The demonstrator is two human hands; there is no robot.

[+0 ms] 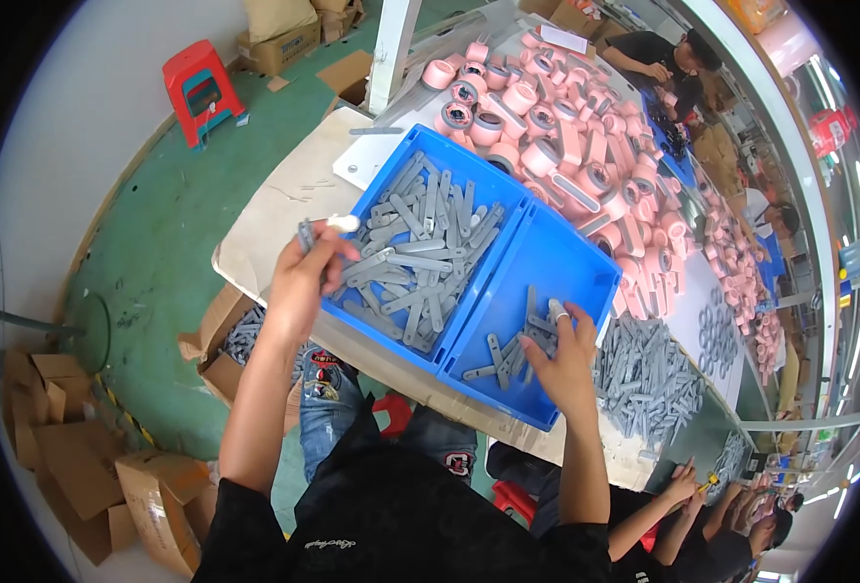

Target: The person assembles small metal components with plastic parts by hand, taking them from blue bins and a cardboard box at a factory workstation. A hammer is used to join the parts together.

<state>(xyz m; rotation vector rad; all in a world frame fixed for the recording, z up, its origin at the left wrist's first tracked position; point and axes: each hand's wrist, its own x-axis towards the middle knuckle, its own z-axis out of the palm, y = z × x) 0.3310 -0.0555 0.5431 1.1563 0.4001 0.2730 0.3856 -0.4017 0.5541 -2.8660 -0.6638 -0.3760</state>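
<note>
Black shirt (pixel 381 505), six o'clock; left hand (pixel 301 272), nine, pinches a grey piece (pixel 306 236); right hand (pixel 566 361), four, bends over grey strips (pixel 498 361) in a blue bin (pixel 508 282), grip unclear.

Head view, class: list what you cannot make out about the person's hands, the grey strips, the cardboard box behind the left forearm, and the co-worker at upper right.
All in the head view:
- Left hand: blur obscures its exact fingertip grip.
- Grey strips under the right hand: partly covered by it.
- Cardboard box: partly hidden by the left forearm.
- Co-worker's hand: too small to tell what it touches.
</note>
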